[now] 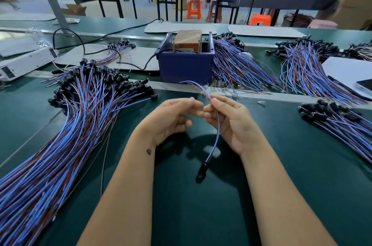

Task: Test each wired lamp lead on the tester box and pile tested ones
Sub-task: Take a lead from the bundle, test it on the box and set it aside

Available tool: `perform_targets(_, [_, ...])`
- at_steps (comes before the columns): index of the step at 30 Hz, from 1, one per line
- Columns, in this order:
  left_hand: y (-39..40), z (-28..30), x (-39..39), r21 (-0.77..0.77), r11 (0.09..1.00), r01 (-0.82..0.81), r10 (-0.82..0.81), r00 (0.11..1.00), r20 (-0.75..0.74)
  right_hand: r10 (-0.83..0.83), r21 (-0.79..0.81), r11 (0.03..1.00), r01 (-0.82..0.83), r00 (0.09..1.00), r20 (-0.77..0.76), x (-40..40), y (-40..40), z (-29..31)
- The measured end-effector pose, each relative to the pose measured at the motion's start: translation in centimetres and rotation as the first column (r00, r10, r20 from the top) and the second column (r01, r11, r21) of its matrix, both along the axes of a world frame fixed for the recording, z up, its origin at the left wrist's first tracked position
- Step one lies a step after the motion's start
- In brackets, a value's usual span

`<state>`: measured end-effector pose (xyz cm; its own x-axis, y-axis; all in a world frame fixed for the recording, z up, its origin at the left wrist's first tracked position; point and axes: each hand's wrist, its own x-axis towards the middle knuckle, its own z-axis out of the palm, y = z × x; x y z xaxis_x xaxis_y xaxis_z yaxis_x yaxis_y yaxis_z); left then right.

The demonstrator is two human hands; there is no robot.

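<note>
- Large pile of leads, lower left of frame: fanned out with sockets together, probably the tested stack.
- Left hand, centre: fingers curled, apparently holding nothing, poised to take a wire end.
- Right hand: pinches one lamp lead, socket dangling below, wire tips aimed at the tester box above centre.

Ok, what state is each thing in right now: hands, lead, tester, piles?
Right hand: pinches the lead.
Left hand: fingers curled by the right hand, grip unclear.
Lead: held up, black socket end hanging above the mat.
Tester: sits in blue bin, cable plugged.
Left pile: fanned out on mat.
Right pile: lying flat.
</note>
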<state>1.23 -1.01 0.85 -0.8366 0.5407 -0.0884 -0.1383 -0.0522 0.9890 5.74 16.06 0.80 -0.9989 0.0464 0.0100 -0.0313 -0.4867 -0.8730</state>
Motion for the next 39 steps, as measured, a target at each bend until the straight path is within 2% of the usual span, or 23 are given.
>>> perform_targets(2, [1.0,-0.1,-0.3,0.010,0.979,-0.206,0.205,0.978,0.028,0.029,0.145,0.989,-0.030,1.000,0.007,0.1,-0.3,-0.2])
perform_targets(4, [1.7,-0.2,-0.3,0.028,0.940,-0.341,0.339,0.939,0.060,0.042,0.289,0.956,-0.048,0.999,0.028,0.2,-0.8,-0.3])
perform_targets(8, [2.0,-0.3,-0.3,0.104,0.868,-0.485,0.483,0.874,0.042,-0.004,0.459,0.888,-0.009,1.000,0.028,0.1,-1.8,-0.5])
perform_targets(14, [2.7,-0.5,0.2,-0.038,0.896,-0.443,0.434,0.890,-0.141,-0.129,0.570,0.811,0.134,0.990,-0.048,0.0,-2.9,-0.7])
perform_targets(20, [3.2,-0.3,0.8,-0.078,0.904,-0.421,0.403,0.898,-0.177,-0.192,0.598,0.777,0.200,0.978,-0.077,-0.1,-3.0,-1.0])
perform_targets(24, [3.1,-0.5,0.7,-0.052,0.907,-0.417,0.401,0.895,-0.194,-0.261,0.579,0.772,0.262,0.961,-0.086,-0.1,-3.0,-1.2])
perform_targets(30, [1.8,-1.1,-0.3,-0.100,0.841,-0.532,0.490,0.826,-0.280,-0.416,0.610,0.691,0.387,0.904,-0.103,-0.1,-2.2,-1.2])
perform_targets(39, [1.0,-2.0,-0.8,-0.169,0.795,-0.583,0.476,0.771,-0.424,-0.433,0.590,0.699,0.403,0.896,-0.099,0.0,-2.1,-1.1])
